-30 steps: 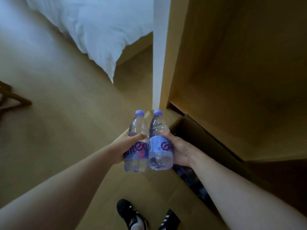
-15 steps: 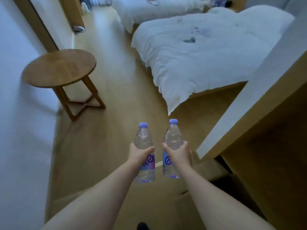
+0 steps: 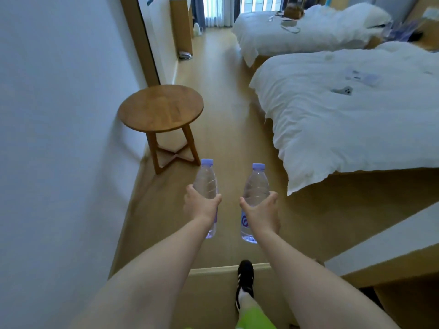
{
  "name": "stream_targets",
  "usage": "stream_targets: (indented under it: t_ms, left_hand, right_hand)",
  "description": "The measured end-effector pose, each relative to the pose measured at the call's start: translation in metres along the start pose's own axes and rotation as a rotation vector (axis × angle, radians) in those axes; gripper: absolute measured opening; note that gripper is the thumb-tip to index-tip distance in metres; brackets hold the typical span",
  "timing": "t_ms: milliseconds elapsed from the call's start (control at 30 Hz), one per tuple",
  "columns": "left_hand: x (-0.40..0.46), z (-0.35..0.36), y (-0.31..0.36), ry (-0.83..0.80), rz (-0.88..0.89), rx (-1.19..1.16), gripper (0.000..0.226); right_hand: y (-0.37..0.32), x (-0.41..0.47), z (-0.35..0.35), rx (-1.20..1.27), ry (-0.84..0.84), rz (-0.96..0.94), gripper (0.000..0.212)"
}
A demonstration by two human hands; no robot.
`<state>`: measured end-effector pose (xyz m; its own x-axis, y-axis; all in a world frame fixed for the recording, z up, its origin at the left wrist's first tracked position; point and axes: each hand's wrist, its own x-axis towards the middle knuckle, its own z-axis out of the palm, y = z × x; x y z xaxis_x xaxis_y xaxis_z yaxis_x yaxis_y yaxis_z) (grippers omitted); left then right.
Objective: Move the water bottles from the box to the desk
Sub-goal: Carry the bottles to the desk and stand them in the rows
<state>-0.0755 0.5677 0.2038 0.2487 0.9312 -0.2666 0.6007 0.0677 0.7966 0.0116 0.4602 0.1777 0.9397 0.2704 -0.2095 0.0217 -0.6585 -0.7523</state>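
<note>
The left hand wraps the waist of one water bottle; the right hand wraps the other bottle. Both bottles are carried upright, long axis vertical, lilac caps at 12 o'clock, apart from each other above the wooden floor. They are clear ribbed plastic with purple labels mostly hidden under the fingers. No desk is surely in view; the pale-topped wooden surface at 4 o'clock of the right hand may be it, making that hand the nearer. A round wooden side table stands at 11 o'clock by the wall; soft white beds lie at 1 to 2 o'clock.
</note>
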Motion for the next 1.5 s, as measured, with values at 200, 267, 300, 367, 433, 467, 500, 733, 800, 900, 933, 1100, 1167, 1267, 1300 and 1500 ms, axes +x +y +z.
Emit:
stream_targets:
  t_ms: [200,267,300,367,433,467,500,733,800,900,933,1100,1167,1267,1300,1500]
  left_hand:
    - [0.074,0.025,0.035,0.063,-0.034,0.016,0.072]
    - [0.107,0.035,0.054,0.061,-0.055,0.006,0.072]
    - [0.123,0.039,0.065,0.066,-0.064,0.005,0.073]
    - [0.156,0.047,0.090,0.083,-0.074,-0.001,0.074]
    - [0.188,0.055,0.116,0.098,-0.076,-0.024,0.075]
    - [0.204,0.059,0.129,0.103,-0.071,-0.032,0.074]
    - [0.219,0.063,0.142,0.107,-0.065,-0.038,0.073]
    - [0.317,0.088,0.218,0.159,-0.070,0.004,0.076]
    - [0.347,0.098,0.231,0.150,-0.076,0.032,0.076]
    - [0.398,0.112,0.245,0.137,-0.081,0.051,0.075]
    - [0.418,0.117,0.249,0.135,-0.078,0.044,0.074]
    - [0.523,0.136,0.280,0.143,-0.080,0.025,0.069]
    - [0.566,0.141,0.299,0.136,-0.079,0.032,0.070]
    - [0.625,0.150,0.334,0.113,-0.061,0.061,0.073]
    - [0.643,0.153,0.346,0.111,-0.057,0.068,0.073]
    - [0.738,0.182,0.405,0.069,0.001,0.108,0.073]
  right_hand:
    - [-0.049,0.086,0.035,-0.039,0.020,-0.044,0.072]
    - [-0.072,0.124,0.046,-0.038,0.021,-0.051,0.073]
    - [-0.086,0.144,0.050,-0.042,0.015,-0.058,0.073]
    - [-0.113,0.181,0.055,-0.052,-0.008,-0.079,0.074]
    - [-0.139,0.217,0.059,-0.057,-0.035,-0.120,0.073]
    - [-0.152,0.233,0.060,-0.053,-0.046,-0.140,0.072]
    - [-0.164,0.250,0.062,-0.050,-0.053,-0.155,0.072]
    - [-0.226,0.344,0.083,-0.037,-0.082,-0.185,0.077]
    - [-0.239,0.370,0.095,-0.039,-0.087,-0.182,0.078]
    - [-0.259,0.415,0.117,-0.054,-0.088,-0.167,0.079]
    - [-0.267,0.432,0.126,-0.058,-0.086,-0.163,0.079]
    - [-0.324,0.522,0.174,-0.065,-0.077,-0.141,0.077]
    - [-0.350,0.556,0.191,-0.070,-0.069,-0.129,0.075]
    - [-0.388,0.604,0.210,-0.060,-0.059,-0.117,0.077]
    - [-0.399,0.620,0.214,-0.056,-0.056,-0.113,0.076]
    - [-0.454,0.718,0.238,-0.087,-0.055,-0.124,0.080]
